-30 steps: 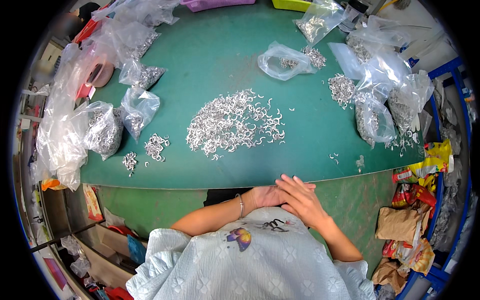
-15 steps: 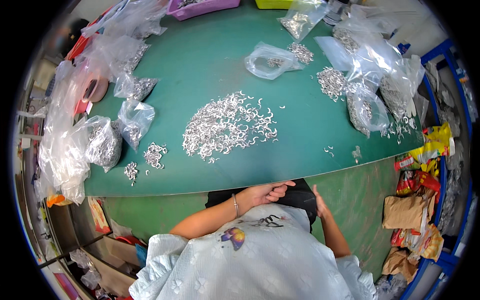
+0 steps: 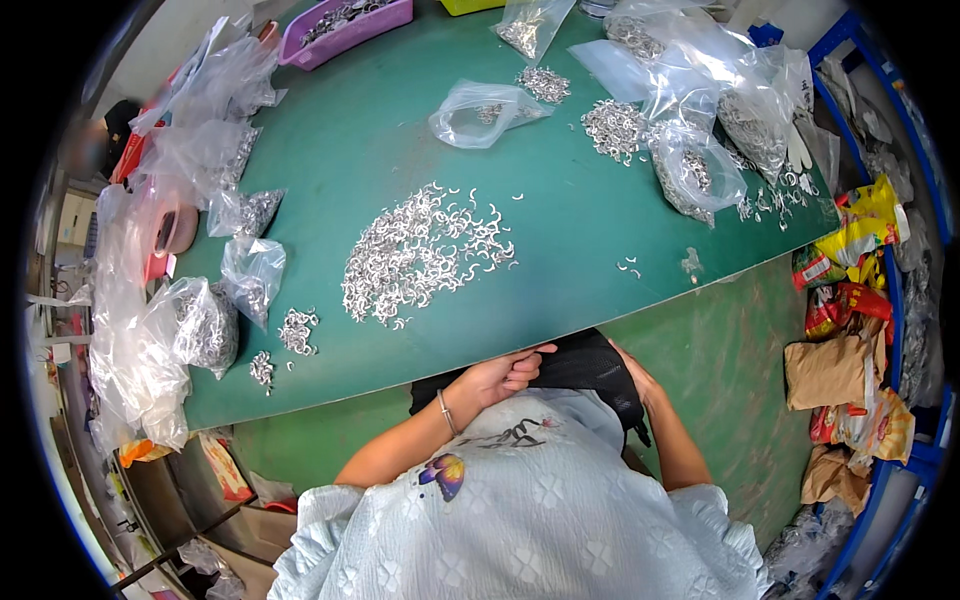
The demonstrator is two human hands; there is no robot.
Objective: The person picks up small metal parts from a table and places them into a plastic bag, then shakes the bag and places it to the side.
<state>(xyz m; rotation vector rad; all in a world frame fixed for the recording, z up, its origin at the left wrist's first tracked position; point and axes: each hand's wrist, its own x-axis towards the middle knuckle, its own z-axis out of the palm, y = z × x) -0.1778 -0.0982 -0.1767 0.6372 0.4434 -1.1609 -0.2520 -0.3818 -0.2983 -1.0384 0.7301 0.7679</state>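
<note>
My left hand, with a bracelet at the wrist, is over my lap just below the table's near edge. Its fingers are curled in, the index finger pointing right, and nothing shows in them. My right hand rests against the black cloth on my lap; its fingers look straight, though partly hidden. Beyond the edge, a wide heap of small silvery crescent-shaped pieces is spread on the green table. Two small piles of the pieces, one larger than the other, sit to its left.
Clear plastic bags with silvery pieces line the left side and the right. An open bag lies farther back near more piles. A purple tray stands at the far edge. Right of the table is a blue rack with packets.
The view has turned, so the table's near edge now slopes up to the right. My right hand has moved in against the black cloth. My left hand keeps its curled shape.
</note>
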